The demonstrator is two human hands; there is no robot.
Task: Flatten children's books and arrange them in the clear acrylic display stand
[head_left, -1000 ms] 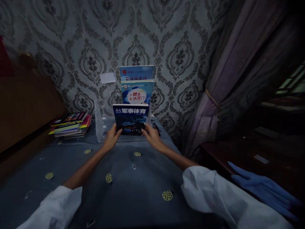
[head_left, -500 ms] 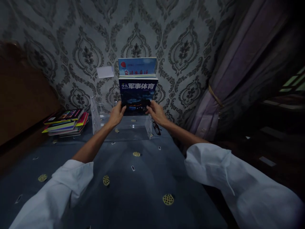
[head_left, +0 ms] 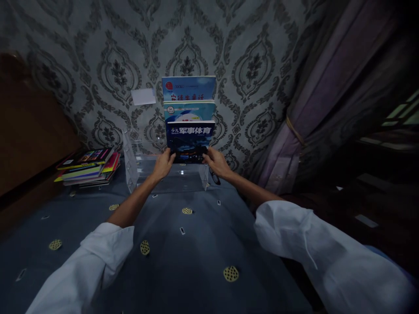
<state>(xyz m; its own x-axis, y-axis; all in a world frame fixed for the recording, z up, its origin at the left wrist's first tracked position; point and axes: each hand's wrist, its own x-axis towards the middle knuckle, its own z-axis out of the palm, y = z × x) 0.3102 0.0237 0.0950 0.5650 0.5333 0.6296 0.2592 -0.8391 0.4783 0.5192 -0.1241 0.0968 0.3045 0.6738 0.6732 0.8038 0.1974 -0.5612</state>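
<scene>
A dark blue book (head_left: pixel 190 141) with white lettering is held upright at its lower corners, my left hand (head_left: pixel 163 165) on one side and my right hand (head_left: pixel 216 161) on the other, thumbs on its cover. Behind it stands a light teal book (head_left: pixel 189 111), and farther back and higher a blue book (head_left: pixel 190 87) with red lettering. These stand at the clear tiered rack (head_left: pixel 129 163), whose lower tiers show below the dark book. The fingers behind the cover are hidden.
Several books lie in a stack (head_left: pixel 88 168) at the left. Eyeglasses (head_left: pixel 214 176) lie just right of the rack. A blue patterned cloth (head_left: pixel 196 270) covers the surface. Behind are a patterned wall and, to the right, a tied curtain (head_left: pixel 284 144).
Both hands have lowered the dark blue book slightly. More of the teal book's cover now shows behind it.
</scene>
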